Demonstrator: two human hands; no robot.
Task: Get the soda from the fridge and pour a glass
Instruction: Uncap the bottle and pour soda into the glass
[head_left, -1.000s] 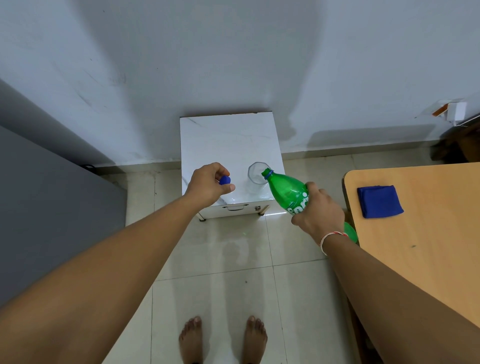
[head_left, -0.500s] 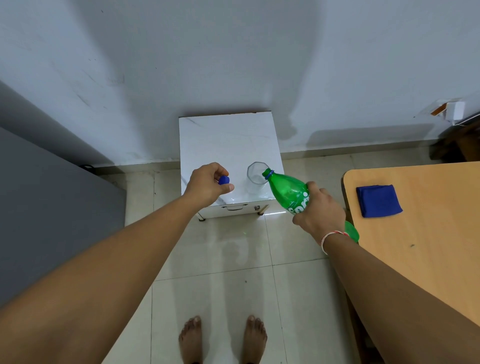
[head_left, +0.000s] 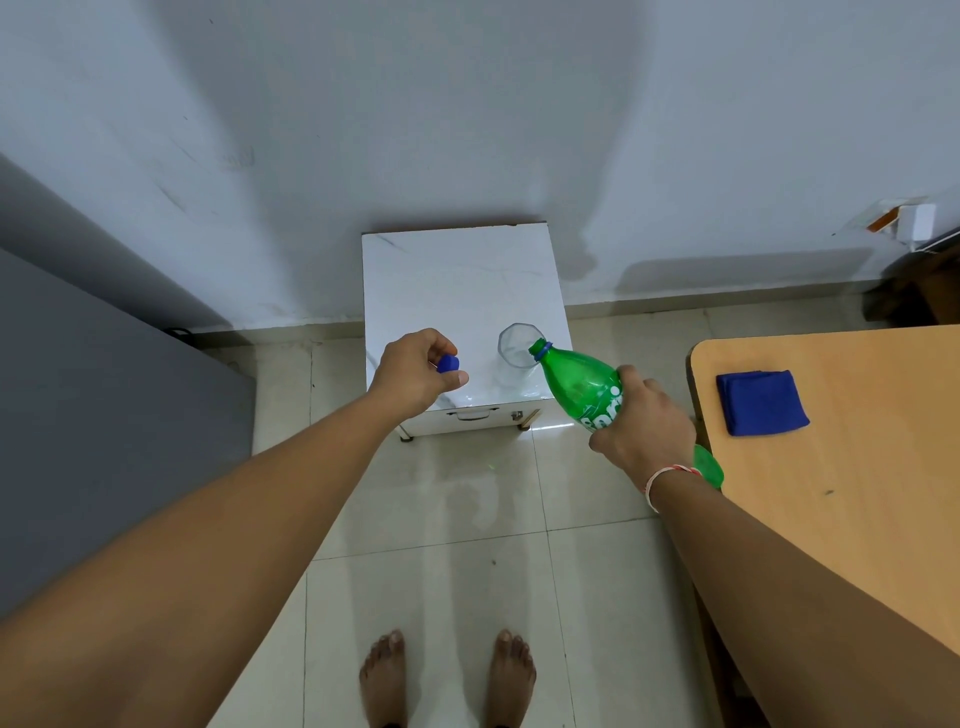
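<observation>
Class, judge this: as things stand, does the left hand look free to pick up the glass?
Probably not: the left hand already pinches the blue cap, and the bottle mouth sits at the glass rim.

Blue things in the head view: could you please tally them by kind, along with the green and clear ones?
Blue caps: 1, the bottle cap pinched in the left hand
Blue cloths: 1, the folded cloth on the wooden table
Green bottles: 1, the soda bottle tilted in the right hand
Clear glasses: 1, the glass on the white cabinet
Total: 4
</observation>
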